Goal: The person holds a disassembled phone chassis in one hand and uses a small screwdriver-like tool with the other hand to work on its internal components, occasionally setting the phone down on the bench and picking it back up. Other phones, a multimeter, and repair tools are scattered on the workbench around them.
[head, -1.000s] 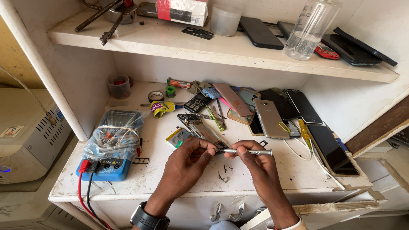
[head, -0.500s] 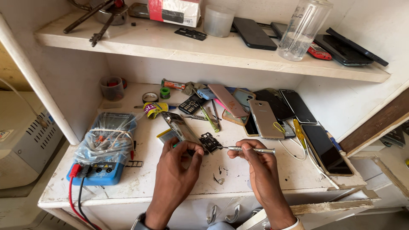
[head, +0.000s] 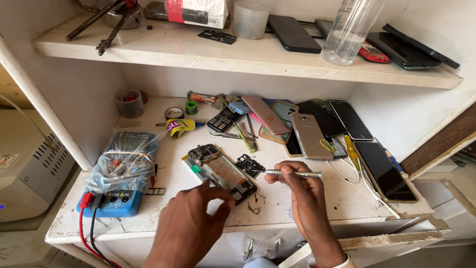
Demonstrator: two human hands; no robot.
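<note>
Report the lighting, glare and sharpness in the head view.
Head view: even daylight, soft shadows under the white upper shelf; glare on the clear plastic bag over the blue multimeter; the opened phone body and silver screwdriver are sharp; wide-angle bending at the edges.

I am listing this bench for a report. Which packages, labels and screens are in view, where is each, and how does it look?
Box: top shelf, left; white with a red and black band.
Meter: bench, left; blue, wrapped in clear plastic, grey screen.
Tape roll: bench, back; yellow with red print.
Keypad phone: bench, back; dark, small.
Phone screens: bench, right; black, flat, dark.
Sticker: grey unit, far left; white and red.
</note>
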